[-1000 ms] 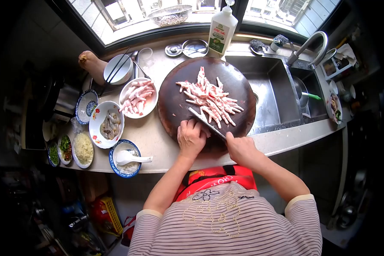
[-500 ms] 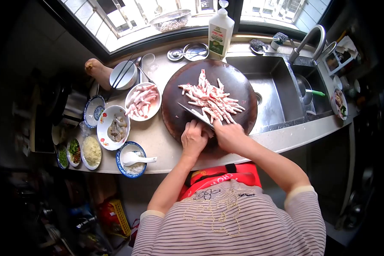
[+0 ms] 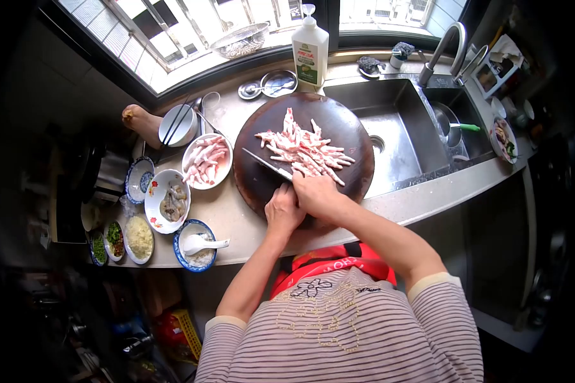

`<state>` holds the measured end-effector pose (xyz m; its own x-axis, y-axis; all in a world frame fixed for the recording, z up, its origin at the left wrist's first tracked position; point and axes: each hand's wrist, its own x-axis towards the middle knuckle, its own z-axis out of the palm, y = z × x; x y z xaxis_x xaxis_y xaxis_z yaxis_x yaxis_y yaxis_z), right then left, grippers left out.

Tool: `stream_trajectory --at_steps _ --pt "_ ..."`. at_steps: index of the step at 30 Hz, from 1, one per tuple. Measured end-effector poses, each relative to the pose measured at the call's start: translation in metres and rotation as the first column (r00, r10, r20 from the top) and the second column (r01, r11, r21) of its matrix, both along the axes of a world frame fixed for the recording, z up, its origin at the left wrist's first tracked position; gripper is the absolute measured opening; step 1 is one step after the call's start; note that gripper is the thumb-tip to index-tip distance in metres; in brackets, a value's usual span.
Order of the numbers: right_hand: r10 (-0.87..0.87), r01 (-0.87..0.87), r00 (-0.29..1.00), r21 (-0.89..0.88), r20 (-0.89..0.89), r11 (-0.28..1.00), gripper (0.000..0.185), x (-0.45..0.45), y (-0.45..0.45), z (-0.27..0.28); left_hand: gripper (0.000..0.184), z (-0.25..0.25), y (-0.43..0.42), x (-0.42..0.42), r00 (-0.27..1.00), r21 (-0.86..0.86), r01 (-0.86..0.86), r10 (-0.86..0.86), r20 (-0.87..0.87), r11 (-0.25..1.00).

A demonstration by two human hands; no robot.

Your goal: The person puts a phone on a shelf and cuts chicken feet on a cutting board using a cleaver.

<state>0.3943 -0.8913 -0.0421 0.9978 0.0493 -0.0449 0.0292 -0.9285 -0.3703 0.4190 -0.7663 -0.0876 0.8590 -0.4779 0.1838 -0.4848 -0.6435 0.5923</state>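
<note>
the knife (image 3: 265, 163) is in your right hand (image 3: 316, 193), which is clenched around its handle end; the blade runs out ahead of that hand and to its left, over the round chopping board (image 3: 350, 131). your left hand (image 3: 283, 207) sits against the right one, on its left and a little nearer to you, with its fingers curled down at the board; its underside is hidden, so whether it is grasping anything, i cannot tell. just ahead of your right hand, beyond the blade, the chicken feet (image 3: 308, 148) lie in a heap on the board. ahead and to the left of your left hand, beside the board, a white bowl (image 3: 222, 171) holds more pale pieces. farther left of that hand is a flowered bowl (image 3: 154, 203) with shrimp (image 3: 172, 205) in it, and nearer to you a blue-rimmed bowl (image 3: 178, 250) with a white spoon (image 3: 201, 245). well to the right of your right hand, the sink (image 3: 396, 118) is set into the table (image 3: 421, 199).
</note>
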Motion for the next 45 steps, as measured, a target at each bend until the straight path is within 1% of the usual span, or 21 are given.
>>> stream_trajectory --at_steps 2,5,10,13,15,17,21,22,25,27,29,31,32,35,37,38,39,41,43,44,45 --pt "-0.032 0.037 0.996 0.058 -0.085 0.998 0.018 -0.013 -0.01 0.0 0.02 0.002 0.004 0.0 0.999 0.003 0.04 -0.04 0.021 0.999" --pt "0.011 -0.013 0.981 -0.012 -0.194 1.0 0.017 -0.058 -0.037 0.018 0.019 -0.001 0.003 -0.001 0.998 -0.044 0.045 -0.043 0.045 0.998" --pt "0.091 -0.09 0.994 -0.019 0.054 0.996 0.019 -0.006 0.003 -0.004 0.016 -0.009 -0.001 -0.014 0.998 -0.071 -0.044 0.047 0.045 0.996" --pt "0.046 -0.041 0.996 0.061 -0.074 0.997 0.02 -0.024 -0.017 0.0 0.015 -0.006 0.002 -0.016 0.998 -0.069 0.005 -0.001 0.067 0.998" --pt "0.012 -0.018 0.975 -0.023 -0.221 1.0 0.019 -0.05 -0.038 0.015 0.016 -0.003 0.002 -0.014 0.998 -0.051 -0.003 0.006 0.062 0.999" --pt "0.061 -0.07 0.969 -0.031 -0.238 0.997 0.019 -0.066 -0.049 0.019 0.015 0.001 -0.002 -0.018 0.998 -0.062 0.007 -0.004 0.056 0.998" --pt "0.111 -0.117 0.987 -0.05 -0.118 0.992 0.029 -0.029 -0.019 0.005 0.015 -0.01 -0.01 -0.052 0.993 -0.107 0.084 -0.074 0.096 0.991" --pt "0.093 -0.099 0.986 -0.033 -0.139 0.995 0.028 -0.029 -0.022 0.011 0.02 -0.01 -0.01 -0.054 0.996 -0.086 0.065 -0.06 0.059 0.994" --pt "-0.037 0.042 0.977 0.019 -0.212 0.999 0.024 -0.037 -0.036 0.015 0.017 -0.006 -0.011 -0.037 0.982 0.042 0.01 -0.018 0.188 0.999" --pt "-0.039 0.031 0.978 -0.045 -0.207 0.999 0.024 -0.041 -0.056 0.018 0.01 -0.008 -0.008 -0.01 0.956 0.028 -0.16 0.148 0.252 0.987" --pt "-0.103 0.085 0.972 -0.092 -0.209 0.992 0.024 -0.041 -0.065 0.029 0.008 -0.012 -0.003 0.018 0.943 0.028 -0.169 0.153 0.294 0.985" --pt "-0.116 0.11 0.987 -0.056 -0.113 0.992 0.025 -0.038 -0.071 0.023 0.008 -0.023 -0.012 0.051 0.933 -0.022 -0.35 0.35 0.083 0.937" --pt "-0.138 0.135 0.987 -0.037 -0.088 0.99 0.028 -0.039 -0.069 0.019 0.012 -0.026 -0.016 0.061 0.91 -0.122 -0.411 0.415 0.005 0.903" --pt "-0.226 0.226 0.971 -0.003 -0.077 0.974 0.026 -0.044 -0.065 0.012 0.022 -0.015 -0.024 0.078 0.944 -0.11 -0.328 0.32 -0.086 0.938" --pt "-0.248 0.251 0.967 0.043 -0.062 0.967 0.022 -0.049 -0.068 0.005 0.033 -0.005 -0.009 0.079 0.989 -0.073 -0.15 0.15 -0.005 0.986" --pt "-0.259 0.262 0.964 0.061 -0.058 0.963 0.022 -0.052 -0.069 0.002 0.039 -0.001 0.001 0.086 0.992 -0.108 -0.118 0.112 -0.063 0.987" --pt "-0.271 0.275 0.961 0.077 -0.056 0.958 0.021 -0.055 -0.068 0.0 0.039 -0.007 0.013 0.097 0.985 -0.196 -0.169 0.171 -0.007 0.966" --pt "-0.24 0.235 0.97 0.097 0.037 0.967 0.017 -0.062 -0.061 0.002 0.034 -0.001 0.042 0.12 0.948 -0.303 -0.316 0.31 -0.069 0.899" --pt "-0.208 0.195 0.974 0.132 0.095 0.972 0.014 -0.066 -0.05 0.008 0.029 -0.029 0.083 0.167 0.848 -0.059 -0.459 0.457 0.267 0.886" --pt "-0.158 0.139 0.976 0.132 0.151 0.982 0.013 -0.065 -0.044 0.006 0.029 -0.024 0.094 0.178 0.828 0.042 -0.499 0.462 0.317 0.865" --pt "-0.114 0.105 0.988 0.094 0.104 0.99 0.015 -0.062 -0.036 0.011 0.028 -0.019 0.102 0.186 0.808 0.138 -0.536 0.46 0.368 0.833"
